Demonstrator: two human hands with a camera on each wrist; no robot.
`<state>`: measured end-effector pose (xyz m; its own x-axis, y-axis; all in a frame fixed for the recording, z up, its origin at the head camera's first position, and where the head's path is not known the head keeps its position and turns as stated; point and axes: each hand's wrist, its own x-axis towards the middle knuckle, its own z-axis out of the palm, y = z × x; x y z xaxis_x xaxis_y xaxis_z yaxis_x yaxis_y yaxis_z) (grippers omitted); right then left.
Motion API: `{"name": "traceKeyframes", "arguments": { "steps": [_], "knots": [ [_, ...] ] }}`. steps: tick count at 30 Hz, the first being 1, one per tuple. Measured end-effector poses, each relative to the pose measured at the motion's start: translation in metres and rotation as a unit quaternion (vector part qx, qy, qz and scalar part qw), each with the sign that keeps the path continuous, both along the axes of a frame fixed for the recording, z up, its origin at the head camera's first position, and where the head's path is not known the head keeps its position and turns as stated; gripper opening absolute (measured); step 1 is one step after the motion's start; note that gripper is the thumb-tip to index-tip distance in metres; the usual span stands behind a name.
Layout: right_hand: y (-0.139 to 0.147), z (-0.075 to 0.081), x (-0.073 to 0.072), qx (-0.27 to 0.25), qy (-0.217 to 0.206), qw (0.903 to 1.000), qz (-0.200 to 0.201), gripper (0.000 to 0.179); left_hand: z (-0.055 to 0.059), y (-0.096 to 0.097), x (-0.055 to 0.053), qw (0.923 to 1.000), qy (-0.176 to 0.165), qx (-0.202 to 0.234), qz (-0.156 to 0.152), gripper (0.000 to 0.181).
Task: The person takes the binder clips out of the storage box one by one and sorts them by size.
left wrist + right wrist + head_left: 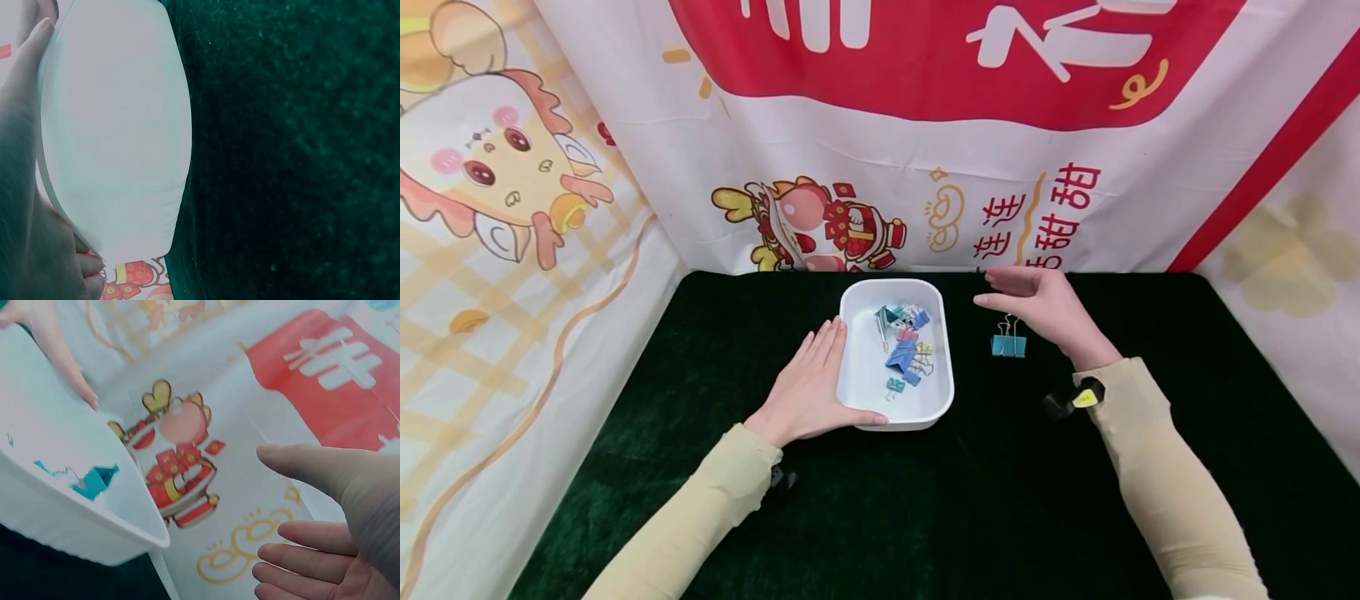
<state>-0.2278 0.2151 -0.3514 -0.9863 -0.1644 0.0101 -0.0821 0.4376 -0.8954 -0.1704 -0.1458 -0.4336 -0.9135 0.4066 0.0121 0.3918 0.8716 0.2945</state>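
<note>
A white plastic tray (pixel 859 396) stands on the dark green cloth in the head view. Small binder clips in several colours lie inside it, among them a blue binder clip (pixel 900 357) and a pink one. My left hand (pixel 808 383) rests against the tray's left side with straight fingers, its thumb across the near corner. To the tray's right, a larger teal binder clip (pixel 1008 346) lies on the cloth with its wire handles pointing away. My right hand (pixel 1045 307) hovers near that clip, thumb and fingers spread apart. In the right wrist view nothing lies between them.
Dark green cloth (pixel 880 517) covers the tabletop. White printed fabric (pixel 670 167) hangs behind the far edge, and more fabric rises at the left and right sides. A dark band with a yellow tag (pixel 1084 398) is on my right wrist.
</note>
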Motion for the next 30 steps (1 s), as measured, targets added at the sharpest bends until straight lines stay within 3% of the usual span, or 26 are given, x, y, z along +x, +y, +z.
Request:
{"name": "traceKeyframes", "arguments": {
  "steps": [8, 18, 27, 30],
  "knots": [
    [-0.023, -0.001, 0.004, -0.007, -0.01, 0.9996, 0.024, 0.074, -0.002, 0.0, -0.001, 0.9999, 0.008, -0.006, 0.001, 0.143],
    [-0.054, -0.015, 0.001, 0.003, -0.014, 0.9984, 0.055, 0.068, -0.002, -0.001, 0.0, 1.0, 0.002, 0.001, 0.0, 0.14],
    [-0.085, -0.024, -0.004, 0.025, -0.026, 0.9966, 0.073, 0.087, -0.001, -0.002, 0.0, 1.0, 0.006, 0.005, -0.005, 0.142],
    [-0.093, -0.026, -0.007, 0.028, -0.031, 0.9961, 0.077, 0.081, 0.0, -0.001, 0.0, 1.0, 0.005, 0.001, -0.007, 0.143]
  ]
}}
